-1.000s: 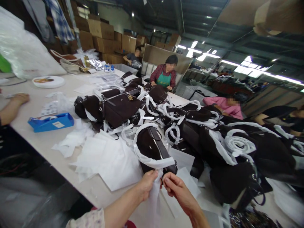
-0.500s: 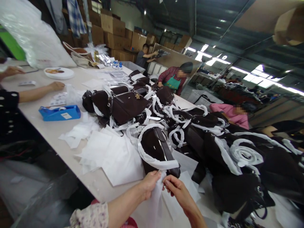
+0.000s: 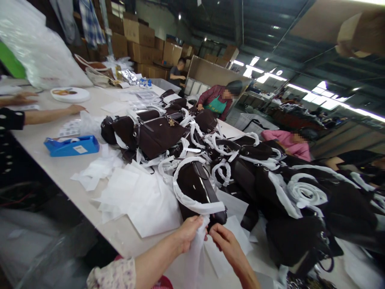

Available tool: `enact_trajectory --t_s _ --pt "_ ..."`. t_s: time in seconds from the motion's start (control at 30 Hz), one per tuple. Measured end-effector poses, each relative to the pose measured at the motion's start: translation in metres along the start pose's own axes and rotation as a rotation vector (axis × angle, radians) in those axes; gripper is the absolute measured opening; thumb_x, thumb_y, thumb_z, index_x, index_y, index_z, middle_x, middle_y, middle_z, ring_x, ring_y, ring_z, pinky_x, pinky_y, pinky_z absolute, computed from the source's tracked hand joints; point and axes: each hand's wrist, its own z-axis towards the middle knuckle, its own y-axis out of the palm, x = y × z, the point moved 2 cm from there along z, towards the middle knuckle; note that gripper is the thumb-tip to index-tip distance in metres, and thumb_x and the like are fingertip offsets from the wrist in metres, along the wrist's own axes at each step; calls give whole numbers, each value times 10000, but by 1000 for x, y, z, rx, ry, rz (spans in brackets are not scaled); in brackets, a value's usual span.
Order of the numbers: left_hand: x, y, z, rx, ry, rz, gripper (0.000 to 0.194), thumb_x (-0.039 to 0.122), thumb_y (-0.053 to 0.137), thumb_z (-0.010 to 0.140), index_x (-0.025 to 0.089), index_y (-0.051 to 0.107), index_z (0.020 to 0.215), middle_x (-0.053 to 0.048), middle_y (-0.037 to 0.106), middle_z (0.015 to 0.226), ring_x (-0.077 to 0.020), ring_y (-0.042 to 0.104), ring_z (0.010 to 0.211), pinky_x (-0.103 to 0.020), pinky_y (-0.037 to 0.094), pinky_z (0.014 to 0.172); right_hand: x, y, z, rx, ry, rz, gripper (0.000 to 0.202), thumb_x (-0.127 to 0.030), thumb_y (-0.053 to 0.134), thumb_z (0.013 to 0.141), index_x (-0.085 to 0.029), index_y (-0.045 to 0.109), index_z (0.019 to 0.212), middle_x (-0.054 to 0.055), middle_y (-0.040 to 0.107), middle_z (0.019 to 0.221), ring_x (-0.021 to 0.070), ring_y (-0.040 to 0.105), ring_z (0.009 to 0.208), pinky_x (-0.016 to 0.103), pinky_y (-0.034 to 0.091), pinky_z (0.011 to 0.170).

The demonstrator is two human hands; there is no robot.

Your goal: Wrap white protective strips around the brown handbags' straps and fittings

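Observation:
My left hand (image 3: 190,232) is closed around a strip of thin white wrapping paper (image 3: 197,253), bunched at the top and hanging down toward me. Just to the right, my right hand (image 3: 224,239) has its fingers curled by the paper, at the lower end of a dark brown handbag (image 3: 191,184). Whatever its fingertips pinch is hidden. The handbag lies on the table, and its handle (image 3: 178,188) is wrapped in white paper and arches around its left side. Loose white sheets (image 3: 153,204) lie to the left of my hands.
Many dark bags (image 3: 159,136) with white-wrapped straps cover the table. A blue tape dispenser (image 3: 72,146) and a white roll (image 3: 70,94) stand at left, near another person's hands (image 3: 75,109). Co-workers (image 3: 216,100) stand across the table. Cartons (image 3: 138,34) are stacked behind.
My right hand has drawn slightly away from the bunched paper, to the right. My left hand keeps its hold. The view has shifted a little, and the person at left has moved their hands.

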Motion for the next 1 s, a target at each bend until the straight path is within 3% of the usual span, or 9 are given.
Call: enact_trajectory --t_s 0.1,0.23,0.37,0.53,0.73,0.87,1.0 --pt "-1 -1 0 22 13 13 518 626 683 600 158 553 779 15 551 586 -119 501 508 -270 364 553 -13 0 -10 -50 -83 218 317 -475 597 808 -205 512 667 -62 372 554 116 314 553 271 255 546" --pt "-3 2 0 41 39 31 507 624 680 611 159 553 768 15 554 599 -121 502 532 -270 358 566 -24 10 -9 -162 -117 423 328 -498 631 796 -202 527 699 -52 418 576 111 319 549 271 248 548" --pt "-3 3 -2 47 59 46 489 618 660 648 159 552 779 11 560 606 -129 508 559 -272 355 578 -16 18 3 -132 -43 294 327 -505 627 799 -194 553 727 -54 438 579 101 326 543 255 220 523" --pt "0 1 -6 36 61 51 480 606 648 662 154 560 798 7 561 603 -123 498 525 -270 352 549 -4 12 7 -50 -43 91 327 -515 577 818 -196 573 748 -29 543 619 107 344 543 254 234 499" --pt "1 1 -6 34 37 46 500 620 649 640 158 553 803 11 557 601 -119 502 520 -266 366 546 2 7 4 2 -31 2 378 -562 555 802 -195 573 712 -44 439 572 121 351 551 262 267 517" --pt "0 0 -4 42 36 50 514 624 660 619 152 555 792 10 555 601 -114 491 517 -266 365 549 -11 6 -2 -27 -47 50 366 -557 557 805 -201 554 719 -55 400 584 119 334 551 259 265 523" --pt "2 2 -5 36 46 38 543 629 674 591 145 557 808 10 556 622 -114 487 534 -278 386 573 -38 9 -8 -69 -88 65 336 -516 570 819 -196 556 717 -50 448 596 113 332 553 254 265 530"
